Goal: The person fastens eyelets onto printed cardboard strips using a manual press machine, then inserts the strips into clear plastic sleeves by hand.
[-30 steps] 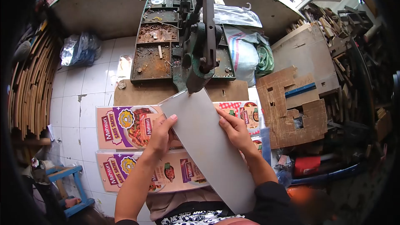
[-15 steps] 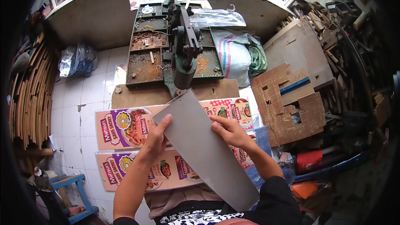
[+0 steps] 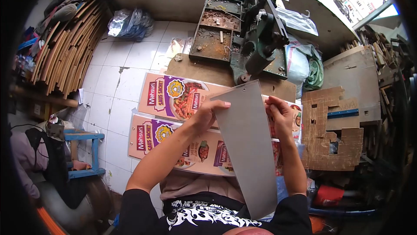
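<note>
A long grey sheet (image 3: pixel 247 143) slants down from the green press (image 3: pixel 260 50) toward my body, with a small hole near its upper corner. My left hand (image 3: pixel 207 114) grips the sheet's left edge, thumb on top. At the right edge my right hand (image 3: pixel 280 115) has its fingers bent together; whether it pinches the sheet is hard to tell. Beneath lie two printed "Mahsuri Saus Sachet" pieces, an upper one (image 3: pixel 163 96) and a lower one (image 3: pixel 150 137), partly covered by the sheet and my arms.
Behind the press are green trays (image 3: pixel 217 20) of small bits. A brown board (image 3: pixel 191 70) lies under its base. Stacked wooden strips (image 3: pixel 71 48) stand left, a blue stool frame (image 3: pixel 93 148) lower left. Cut boards (image 3: pixel 332 126) and scrap wood are on the right.
The view has swung left, so everything sits further right. The sheet's punched corner has come away from the press and the sheet hangs steeper. My right hand's fingers have curled in.
</note>
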Tool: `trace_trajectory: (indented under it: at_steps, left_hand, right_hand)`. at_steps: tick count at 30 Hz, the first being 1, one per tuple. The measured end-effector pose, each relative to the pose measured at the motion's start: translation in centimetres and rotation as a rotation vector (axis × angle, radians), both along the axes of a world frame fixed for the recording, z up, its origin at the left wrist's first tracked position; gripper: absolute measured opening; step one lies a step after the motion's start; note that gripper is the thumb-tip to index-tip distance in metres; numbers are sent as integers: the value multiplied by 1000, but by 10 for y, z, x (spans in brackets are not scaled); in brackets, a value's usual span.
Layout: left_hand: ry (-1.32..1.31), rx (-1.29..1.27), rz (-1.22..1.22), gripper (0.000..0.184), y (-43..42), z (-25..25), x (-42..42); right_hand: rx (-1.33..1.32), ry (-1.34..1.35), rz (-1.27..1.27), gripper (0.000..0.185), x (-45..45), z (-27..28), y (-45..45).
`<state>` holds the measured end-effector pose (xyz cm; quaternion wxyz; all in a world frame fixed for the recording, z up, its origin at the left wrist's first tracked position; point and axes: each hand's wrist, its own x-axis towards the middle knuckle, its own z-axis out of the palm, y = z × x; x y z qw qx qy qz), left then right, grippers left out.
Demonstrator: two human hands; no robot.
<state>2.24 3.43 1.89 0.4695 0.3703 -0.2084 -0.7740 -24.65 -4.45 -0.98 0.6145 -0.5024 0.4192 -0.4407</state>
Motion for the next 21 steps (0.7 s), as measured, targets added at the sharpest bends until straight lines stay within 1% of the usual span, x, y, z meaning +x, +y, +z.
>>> trace_trajectory:
  at_steps: [2, 4, 6, 7, 8, 10, 11, 12, 14, 16, 17, 19, 21]
  left_hand:
    - [41, -21, 32, 45, -5, -7, 2]
    - [71, -20, -18, 46, -5, -18, 11]
    - [331, -46, -8, 50, -3, -34, 15]
    - [394, -70, 26, 56, -2, -39, 16]
    - [395, -49, 11, 56, 0, -41, 19]
    - [620, -230, -1, 59, 2, -41, 23]
    - [578, -234, 72, 59, 6, -39, 23]
    - [583, -229, 70, 59, 6, -36, 21]
    - [646, -316, 81, 56, 5, -33, 18]
    - [569, -361, -18, 45, -1, -40, 20]
    - [619, -441, -62, 39, -4, -42, 20]
    - [632, -500, -99, 32, -6, -41, 20]
    - [636, -531, -127, 30, -8, -33, 19]
  right_hand:
    - [-52, 2, -13, 23, 6, 0, -2]
    - [-69, 22, -37, 22, 6, -1, 3]
    - [-91, 8, -20, 21, 6, -2, 5]
    - [-43, -6, -47, 20, 5, -3, 3]
    - [-18, -34, -69, 20, 6, 1, 4]
    - [-12, -29, -20, 16, -4, -7, 1]
    - [-5, -22, -27, 16, -6, -9, 2]
    - [-30, 13, -22, 14, -7, -10, 2]
    - [-49, 50, -18, 13, -8, -10, 1]
    - [-31, 80, 6, 15, -7, -7, 3]
    - [-24, 80, 3, 15, -5, -2, 3]
    - [-34, 146, 54, 20, 0, 15, 6]
    - [7, 153, 98, 21, 5, 32, 7]
